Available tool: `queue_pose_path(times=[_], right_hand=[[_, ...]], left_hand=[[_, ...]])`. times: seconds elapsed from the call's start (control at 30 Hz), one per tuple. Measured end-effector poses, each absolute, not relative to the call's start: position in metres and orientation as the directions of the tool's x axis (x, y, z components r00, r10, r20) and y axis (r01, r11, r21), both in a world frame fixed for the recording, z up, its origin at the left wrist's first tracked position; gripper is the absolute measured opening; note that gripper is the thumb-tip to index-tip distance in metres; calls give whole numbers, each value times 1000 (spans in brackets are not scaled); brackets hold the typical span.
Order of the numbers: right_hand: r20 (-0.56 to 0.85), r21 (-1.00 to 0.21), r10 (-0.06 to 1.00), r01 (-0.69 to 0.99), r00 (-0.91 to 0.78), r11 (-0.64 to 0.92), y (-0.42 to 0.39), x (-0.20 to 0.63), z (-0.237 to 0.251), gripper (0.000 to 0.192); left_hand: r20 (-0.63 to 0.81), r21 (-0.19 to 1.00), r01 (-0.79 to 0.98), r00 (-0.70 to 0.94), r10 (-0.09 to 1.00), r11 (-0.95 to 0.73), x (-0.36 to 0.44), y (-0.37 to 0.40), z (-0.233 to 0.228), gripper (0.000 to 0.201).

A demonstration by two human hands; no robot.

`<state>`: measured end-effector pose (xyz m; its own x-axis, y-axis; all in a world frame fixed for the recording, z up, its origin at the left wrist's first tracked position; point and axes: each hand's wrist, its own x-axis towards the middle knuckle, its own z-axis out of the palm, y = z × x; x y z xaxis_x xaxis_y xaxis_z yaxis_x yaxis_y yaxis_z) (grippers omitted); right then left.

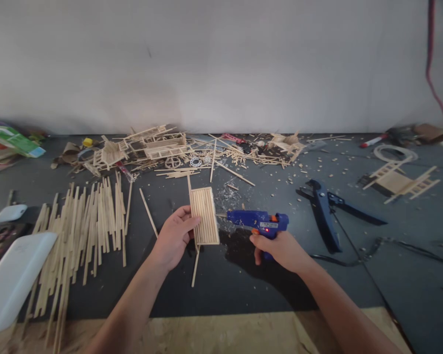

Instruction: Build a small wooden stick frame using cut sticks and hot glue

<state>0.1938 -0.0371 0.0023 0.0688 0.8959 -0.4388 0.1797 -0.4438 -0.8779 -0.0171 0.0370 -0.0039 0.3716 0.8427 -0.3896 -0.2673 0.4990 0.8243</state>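
My left hand (175,235) pinches the left side of a small wooden stick panel (205,216), thumb on its face. The panel is made of several thin sticks laid side by side and is held above the dark tabletop. In my right hand (278,246) is a blue glue gun (249,218), its fingers closed round the handle and orange trigger. A small red light glows on its body. The nozzle points left, close to the panel's right edge; whether they touch I cannot tell. A loose stick (195,265) shows just below the panel.
Many loose sticks (84,221) lie at left beside a white phone-like object (18,280). Stick-built pieces (162,147) and scraps line the back by the wall. At right lie a blue-handled cutter (325,211), a black cord (380,241) and a stick frame (395,181).
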Motion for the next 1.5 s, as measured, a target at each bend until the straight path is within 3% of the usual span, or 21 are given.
queue_pose_path(times=[0.43, 1.23, 1.5], right_hand=[[-470, -848, 883, 274, 9, -454, -40, 195, 7, 11], [-475, -866, 875, 223, -89, -447, -42, 199, 1, 8], [-503, -833, 858, 321, -101, -451, -42, 199, 3, 12]], left_hand=[[-381, 823, -295, 347, 857, 485, -20, 39, -7, 21], [-360, 832, -318, 316, 878, 455, -23, 43, -8, 19], [-370, 827, -328, 294, 881, 457, -24, 43, -7, 17]])
